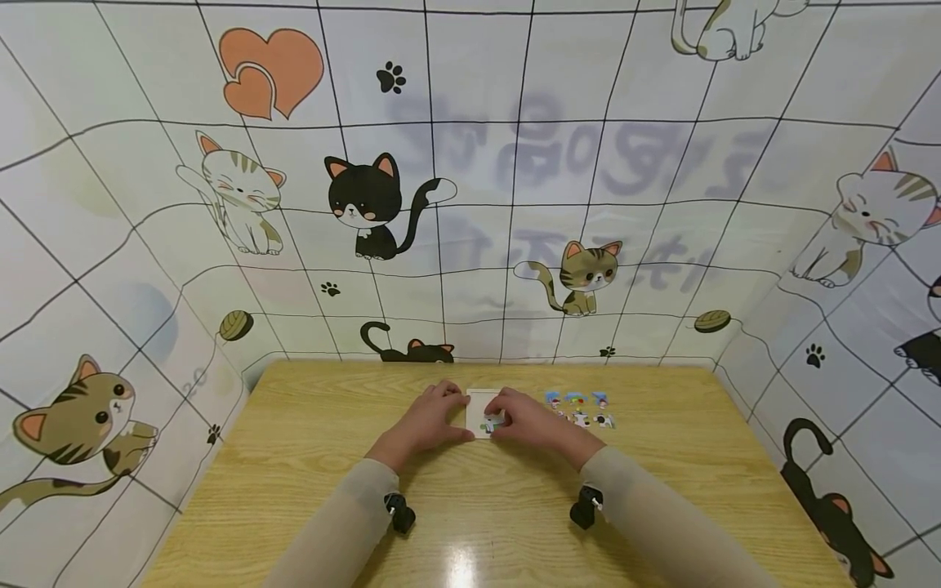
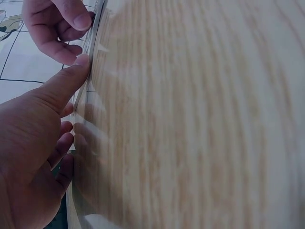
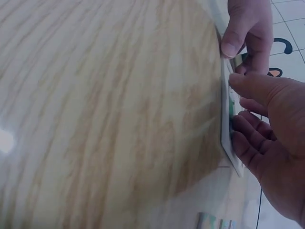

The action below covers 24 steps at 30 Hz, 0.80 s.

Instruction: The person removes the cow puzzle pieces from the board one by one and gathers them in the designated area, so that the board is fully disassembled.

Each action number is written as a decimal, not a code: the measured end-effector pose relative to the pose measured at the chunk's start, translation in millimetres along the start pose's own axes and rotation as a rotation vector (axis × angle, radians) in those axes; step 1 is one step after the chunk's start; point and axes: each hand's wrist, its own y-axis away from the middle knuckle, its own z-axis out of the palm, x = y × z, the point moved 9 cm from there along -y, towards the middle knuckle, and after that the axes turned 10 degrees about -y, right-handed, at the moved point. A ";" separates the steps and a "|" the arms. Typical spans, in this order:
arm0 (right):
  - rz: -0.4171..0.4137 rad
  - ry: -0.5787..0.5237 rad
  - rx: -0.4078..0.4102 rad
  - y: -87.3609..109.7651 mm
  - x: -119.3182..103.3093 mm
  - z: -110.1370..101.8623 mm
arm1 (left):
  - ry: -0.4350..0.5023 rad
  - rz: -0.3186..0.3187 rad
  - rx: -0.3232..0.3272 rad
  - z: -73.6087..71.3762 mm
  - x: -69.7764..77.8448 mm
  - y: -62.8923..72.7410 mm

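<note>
A small white puzzle board (image 1: 476, 402) lies flat on the table, and one printed puzzle piece (image 1: 491, 424) with a patch of green shows on it. At the board's left edge rests my left hand (image 1: 430, 418), thumb at the near corner and fingertips farther up the side. My right hand (image 1: 531, 423) reaches over the board from the right and pinches the piece between thumb and fingers. In the right wrist view the board (image 3: 225, 129) appears edge-on beside the right fingers, which partly hide the piece. Only the board's thin edge shows in the left wrist view.
Several loose puzzle pieces (image 1: 577, 399) in blue, white and black lie in two rows right of the board, the lower row partly behind the right hand. The wooden table (image 1: 323, 490) is enclosed by a white cat-print cloth (image 1: 478, 286) at the back and sides.
</note>
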 end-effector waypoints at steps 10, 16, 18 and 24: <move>-0.036 0.010 -0.017 -1.7 3.3 4.9 | -0.003 -0.004 0.003 -0.2 0.1 -0.1; -0.056 0.011 -0.017 1.0 0.8 4.9 | -0.006 0.009 0.011 -0.4 1.0 -0.2; -0.058 0.010 -0.018 0.8 0.6 5.6 | -0.008 0.007 0.011 -0.1 0.0 -0.6; -0.069 0.026 -0.012 -0.7 -0.6 5.3 | -0.009 0.005 0.010 1.5 -1.9 -1.0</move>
